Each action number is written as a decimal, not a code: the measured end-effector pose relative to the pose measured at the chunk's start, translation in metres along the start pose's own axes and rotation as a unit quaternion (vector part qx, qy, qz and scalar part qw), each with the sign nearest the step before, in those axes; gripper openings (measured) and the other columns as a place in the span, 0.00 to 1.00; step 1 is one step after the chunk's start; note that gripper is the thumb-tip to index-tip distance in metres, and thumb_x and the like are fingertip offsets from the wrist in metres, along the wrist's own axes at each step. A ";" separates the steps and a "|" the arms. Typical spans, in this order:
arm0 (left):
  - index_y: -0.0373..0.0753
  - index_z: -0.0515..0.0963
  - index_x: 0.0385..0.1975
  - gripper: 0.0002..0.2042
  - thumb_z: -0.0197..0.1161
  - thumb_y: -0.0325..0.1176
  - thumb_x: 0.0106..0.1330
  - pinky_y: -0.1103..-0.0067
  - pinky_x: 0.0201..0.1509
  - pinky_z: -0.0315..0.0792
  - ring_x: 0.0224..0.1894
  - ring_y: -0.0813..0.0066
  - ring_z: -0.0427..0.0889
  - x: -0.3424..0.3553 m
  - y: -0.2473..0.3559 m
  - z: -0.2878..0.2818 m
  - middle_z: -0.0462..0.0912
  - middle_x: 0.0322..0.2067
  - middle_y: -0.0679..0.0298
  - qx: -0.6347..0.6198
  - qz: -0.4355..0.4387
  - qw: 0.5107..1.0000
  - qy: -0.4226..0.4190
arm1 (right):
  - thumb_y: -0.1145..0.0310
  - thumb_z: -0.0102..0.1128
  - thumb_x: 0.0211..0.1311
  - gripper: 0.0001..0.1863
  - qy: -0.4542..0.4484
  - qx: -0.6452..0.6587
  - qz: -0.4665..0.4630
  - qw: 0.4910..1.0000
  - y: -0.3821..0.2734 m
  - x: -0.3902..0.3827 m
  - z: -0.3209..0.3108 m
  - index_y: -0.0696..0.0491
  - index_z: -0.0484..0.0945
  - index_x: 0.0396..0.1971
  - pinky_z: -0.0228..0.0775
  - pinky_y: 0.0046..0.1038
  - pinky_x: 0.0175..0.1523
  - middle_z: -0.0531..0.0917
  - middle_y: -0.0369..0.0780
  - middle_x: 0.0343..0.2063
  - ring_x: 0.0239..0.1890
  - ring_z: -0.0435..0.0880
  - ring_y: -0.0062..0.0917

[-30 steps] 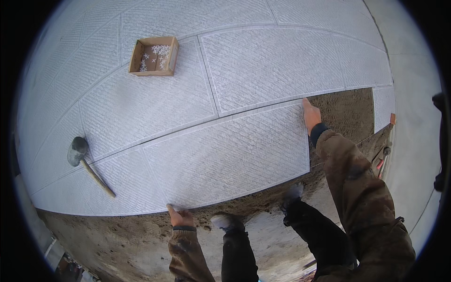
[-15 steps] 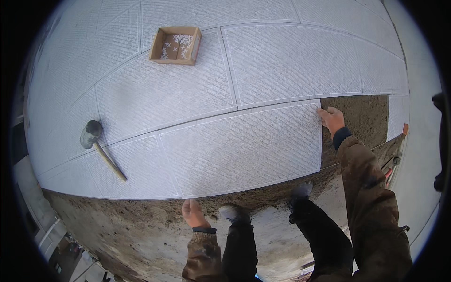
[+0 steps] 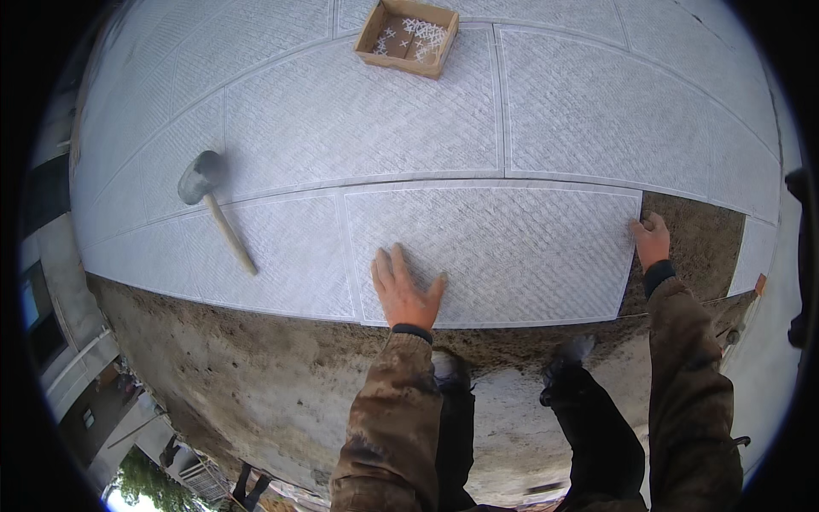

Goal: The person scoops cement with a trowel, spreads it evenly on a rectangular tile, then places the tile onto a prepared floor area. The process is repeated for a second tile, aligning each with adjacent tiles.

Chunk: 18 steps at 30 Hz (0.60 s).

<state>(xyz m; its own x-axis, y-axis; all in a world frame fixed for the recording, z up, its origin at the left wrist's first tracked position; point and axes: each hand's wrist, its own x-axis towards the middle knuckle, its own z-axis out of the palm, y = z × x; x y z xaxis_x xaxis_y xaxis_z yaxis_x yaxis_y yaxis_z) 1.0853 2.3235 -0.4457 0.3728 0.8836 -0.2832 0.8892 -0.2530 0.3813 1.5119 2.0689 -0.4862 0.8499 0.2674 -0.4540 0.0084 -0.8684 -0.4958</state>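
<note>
A large grey textured paving slab (image 3: 512, 256) with a pale border lies in front of me, beside others of the same kind. My left hand (image 3: 404, 290) rests flat on its left part, fingers spread. At the slab's right edge, my right hand (image 3: 652, 239) is closed, its fingertips against that edge near the far corner; the thumb side is partly hidden. Right of this hand, bare brown soil (image 3: 691, 243) shows between the slab and a narrow pale slab (image 3: 754, 256).
A rubber mallet (image 3: 219, 213) with a wooden handle lies on the slabs to the left. Farther off stands a wooden box (image 3: 396, 63) holding white cross-shaped spacers (image 3: 423, 37). Soil and rough ground (image 3: 256, 367) run along the near edge, where my feet stand.
My left hand has gone from the slab's near left edge to lying spread on its top. My right hand stays at the right edge. The whole view has shifted.
</note>
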 end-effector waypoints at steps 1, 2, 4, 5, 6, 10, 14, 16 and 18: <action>0.37 0.57 0.70 0.47 0.77 0.43 0.52 0.53 0.72 0.55 0.72 0.38 0.51 0.000 0.002 0.001 0.54 0.69 0.39 -0.002 -0.006 1.000 -0.005 | 0.59 0.69 0.58 0.37 0.004 -0.006 0.003 1.000 -0.002 -0.001 0.002 0.68 0.68 0.61 0.74 0.32 0.52 0.82 0.51 0.47 0.48 0.82 0.33; 0.37 0.57 0.70 0.47 0.77 0.43 0.51 0.53 0.72 0.55 0.72 0.38 0.51 0.000 0.003 0.001 0.54 0.69 0.39 -0.003 -0.010 1.000 -0.004 | 0.60 0.69 0.58 0.37 0.017 -0.010 0.011 1.000 -0.004 -0.002 0.002 0.68 0.67 0.61 0.73 0.33 0.52 0.82 0.50 0.47 0.48 0.82 0.34; 0.37 0.57 0.70 0.48 0.78 0.42 0.51 0.53 0.72 0.54 0.72 0.38 0.50 0.001 0.005 0.000 0.54 0.69 0.39 -0.016 -0.009 1.000 -0.010 | 0.60 0.71 0.55 0.37 0.063 -0.002 0.022 0.998 -0.005 -0.004 0.003 0.68 0.68 0.60 0.74 0.32 0.51 0.82 0.51 0.48 0.48 0.82 0.35; 0.37 0.57 0.70 0.47 0.78 0.40 0.50 0.53 0.72 0.55 0.71 0.38 0.51 0.002 0.007 -0.001 0.54 0.69 0.39 -0.018 -0.009 1.000 -0.008 | 0.60 0.71 0.55 0.37 0.040 0.075 0.052 0.995 -0.005 -0.006 0.002 0.68 0.69 0.59 0.74 0.32 0.51 0.82 0.51 0.48 0.49 0.82 0.34; 0.37 0.58 0.70 0.47 0.78 0.39 0.50 0.53 0.72 0.55 0.71 0.39 0.52 0.002 0.008 -0.002 0.54 0.69 0.39 -0.018 -0.011 1.000 -0.011 | 0.62 0.70 0.55 0.36 0.062 0.076 0.068 0.993 -0.004 -0.011 0.001 0.68 0.69 0.59 0.74 0.32 0.52 0.82 0.51 0.48 0.49 0.82 0.33; 0.35 0.59 0.69 0.40 0.73 0.35 0.57 0.56 0.69 0.59 0.68 0.39 0.59 -0.019 0.006 -0.019 0.58 0.66 0.39 -0.095 0.015 0.995 0.023 | 0.64 0.67 0.63 0.35 0.070 -0.058 0.000 0.996 0.013 -0.068 -0.042 0.65 0.63 0.64 0.74 0.33 0.47 0.79 0.47 0.48 0.48 0.79 0.30; 0.33 0.67 0.63 0.31 0.68 0.37 0.61 0.59 0.63 0.68 0.64 0.44 0.66 -0.095 -0.014 -0.051 0.66 0.62 0.42 -0.153 -0.024 0.988 -0.029 | 0.64 0.66 0.60 0.29 0.043 -0.074 0.057 0.995 0.048 -0.166 -0.120 0.63 0.72 0.57 0.75 0.39 0.48 0.82 0.48 0.43 0.44 0.81 0.37; 0.32 0.73 0.57 0.26 0.68 0.38 0.61 0.61 0.59 0.72 0.60 0.49 0.71 -0.152 -0.026 -0.067 0.73 0.55 0.46 -0.173 -0.175 0.959 -0.141 | 0.65 0.66 0.60 0.24 -0.079 -0.106 0.119 0.984 0.071 -0.222 -0.166 0.62 0.75 0.53 0.75 0.40 0.47 0.83 0.48 0.39 0.41 0.82 0.38; 0.30 0.77 0.55 0.25 0.66 0.40 0.61 0.65 0.55 0.76 0.53 0.52 0.79 -0.209 -0.039 -0.082 0.78 0.52 0.45 -0.164 -0.260 0.925 -0.222 | 0.61 0.67 0.57 0.22 -0.142 -0.147 0.113 0.972 0.093 -0.280 -0.204 0.61 0.79 0.46 0.76 0.38 0.45 0.84 0.50 0.34 0.38 0.84 0.40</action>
<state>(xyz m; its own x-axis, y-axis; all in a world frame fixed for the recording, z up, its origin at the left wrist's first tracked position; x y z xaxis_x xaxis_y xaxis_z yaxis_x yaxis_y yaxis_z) 0.9511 2.1815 -0.3292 0.0538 0.5844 -0.8097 0.8774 0.3595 0.3178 1.3820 1.8277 -0.2541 0.6680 0.1234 -0.7339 0.0230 -0.9891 -0.1454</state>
